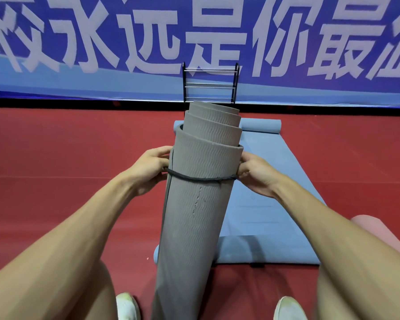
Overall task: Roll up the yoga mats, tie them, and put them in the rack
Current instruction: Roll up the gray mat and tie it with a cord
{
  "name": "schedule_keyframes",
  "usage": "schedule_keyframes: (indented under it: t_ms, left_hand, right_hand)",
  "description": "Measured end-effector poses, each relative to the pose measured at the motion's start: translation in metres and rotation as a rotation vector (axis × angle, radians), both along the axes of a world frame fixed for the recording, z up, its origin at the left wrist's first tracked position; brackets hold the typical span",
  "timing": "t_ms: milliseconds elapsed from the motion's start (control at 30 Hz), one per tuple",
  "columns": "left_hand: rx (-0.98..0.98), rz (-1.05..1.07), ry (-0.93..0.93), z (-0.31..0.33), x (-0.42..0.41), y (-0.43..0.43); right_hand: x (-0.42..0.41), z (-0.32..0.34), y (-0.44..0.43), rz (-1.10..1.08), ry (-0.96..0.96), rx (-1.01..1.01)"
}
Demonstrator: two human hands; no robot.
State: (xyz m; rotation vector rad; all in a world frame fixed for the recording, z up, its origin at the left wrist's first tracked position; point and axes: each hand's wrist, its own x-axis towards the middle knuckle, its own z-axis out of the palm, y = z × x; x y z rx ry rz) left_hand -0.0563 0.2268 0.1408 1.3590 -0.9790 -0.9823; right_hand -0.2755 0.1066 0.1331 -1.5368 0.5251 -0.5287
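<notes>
**Cord going round the grey mat on the red floor (56,146)**

The left hand (148,167) grips the black cord (201,179) near the top of the upright grey mat (194,215), and the right hand (256,174) pinches its other side. If the cord slips upward, the uneven coils may spring loose. The blue mat (268,204) lies flat behind. The rack (210,86) stands at the floor's far edge, under a banner (79,42) reading "永远是你最".

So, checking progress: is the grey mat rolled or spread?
Rolled: the grey mat stands as a tube, black cord looped around it.
</notes>
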Motion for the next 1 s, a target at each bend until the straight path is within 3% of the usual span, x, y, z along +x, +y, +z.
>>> schedule_keyframes:
  t_ms: [100, 233, 300, 400, 500, 700, 1000]
  left_hand:
    - [0.005, 0.022, 0.041, -0.006, 0.002, -0.001]
    - [0.076, 0.123, -0.128, -0.005, -0.007, -0.004]
    - [0.118, 0.125, -0.128, -0.005, -0.011, -0.005]
    - [0.134, 0.002, 0.006, -0.003, -0.012, -0.006]
    - [0.039, -0.199, -0.018, -0.007, -0.007, -0.01]
    - [-0.079, -0.282, -0.219, -0.017, -0.009, -0.005]
    - [0.038, -0.327, -0.311, -0.019, -0.003, 0.0]
  right_hand:
    - [-0.005, -0.003, -0.002, 0.054, 0.078, -0.106]
    - [-0.005, -0.009, -0.002, 0.089, 0.149, -0.14]
    - [-0.005, -0.008, 0.0, 0.096, 0.174, -0.091]
    - [-0.009, -0.002, 0.001, 0.138, 0.115, 0.07]
    - [-0.016, 0.001, 0.001, 0.197, 0.02, 0.159]
    - [0.002, -0.019, 0.011, 0.016, 0.045, 0.061]
    - [0.004, -0.027, 0.011, 0.003, 0.119, -0.066]
